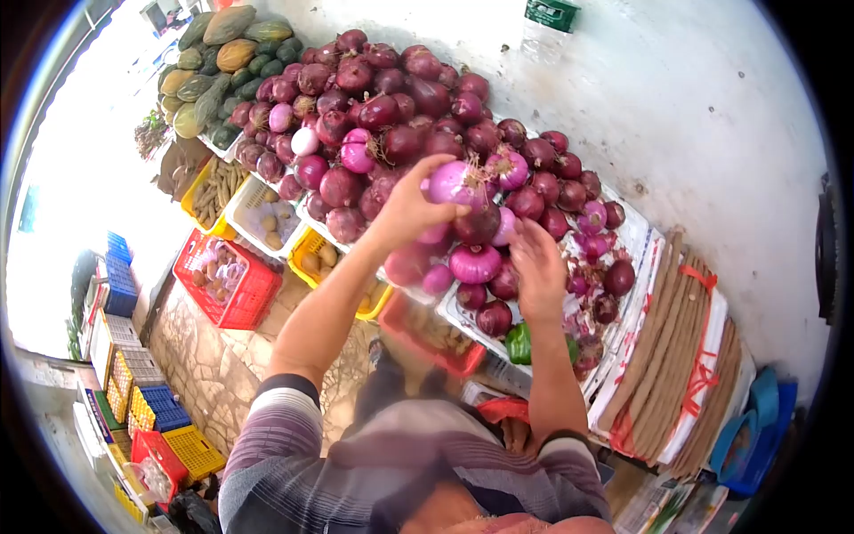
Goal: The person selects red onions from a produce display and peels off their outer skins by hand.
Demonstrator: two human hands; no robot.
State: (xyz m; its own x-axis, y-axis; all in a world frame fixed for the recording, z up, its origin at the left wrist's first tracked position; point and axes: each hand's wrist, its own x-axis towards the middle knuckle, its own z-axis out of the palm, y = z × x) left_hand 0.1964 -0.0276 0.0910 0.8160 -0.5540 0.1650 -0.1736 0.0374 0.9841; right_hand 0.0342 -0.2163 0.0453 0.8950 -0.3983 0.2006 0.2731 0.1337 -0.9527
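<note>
My left hand [414, 206] grips a peeled, bright purple red onion [455, 183] above the heap, thumb and fingers curved round its left side. Dry roots show at the onion's right end. My right hand [539, 274] is at the lower right of the pile, fingers apart and slightly blurred, close to a small pink onion [504, 226]; whether it touches that one I cannot tell. Between the hands lie a dark red onion [478, 222] and a shiny purple onion [475, 263]. Loose skins [583, 307] are scattered right of my right hand.
Melons [236, 55] are stacked at the upper left. Crates of roots [216, 191] and potatoes [269, 222] line the front, with a red crate [233, 289] on the floor. A green pepper [518, 343] sits below the onions; bundled long brown roots [663, 347] lie right, beside a white wall [712, 160].
</note>
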